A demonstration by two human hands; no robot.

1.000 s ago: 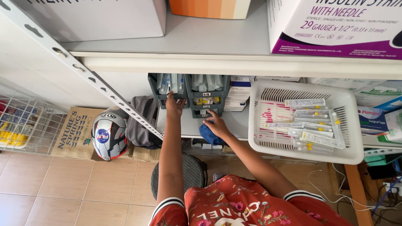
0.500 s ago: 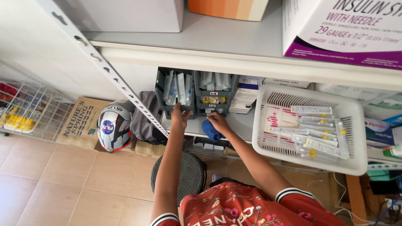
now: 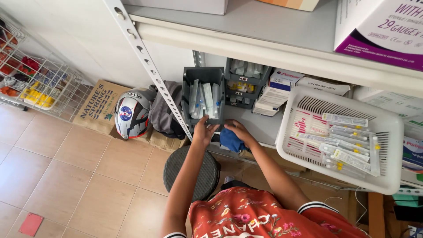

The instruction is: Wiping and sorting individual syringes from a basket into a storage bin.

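Note:
My left hand (image 3: 203,131) grips the front edge of a dark grey plastic bin (image 3: 203,96) that holds several wrapped syringes; the bin sticks out over the shelf's front edge. Just to its right, my right hand (image 3: 240,131) is closed on a blue cloth (image 3: 231,140) at the front of the grey metal shelf (image 3: 260,124). A second dark bin (image 3: 246,81) with packets sits further back on the shelf, behind my right hand.
A white slotted basket (image 3: 299,103) of wrapped syringes overhangs the shelf at right. Small boxes (image 3: 282,88) stand behind it. Below are a round black stool (image 3: 207,169), a helmet (image 3: 131,113), a cardboard box (image 3: 96,105) and a wire rack (image 3: 35,79) at left.
The dark bin under my left hand has slid forward out of the row toward the shelf's edge. My right hand with the blue cloth stayed at the shelf front. The view shifted left.

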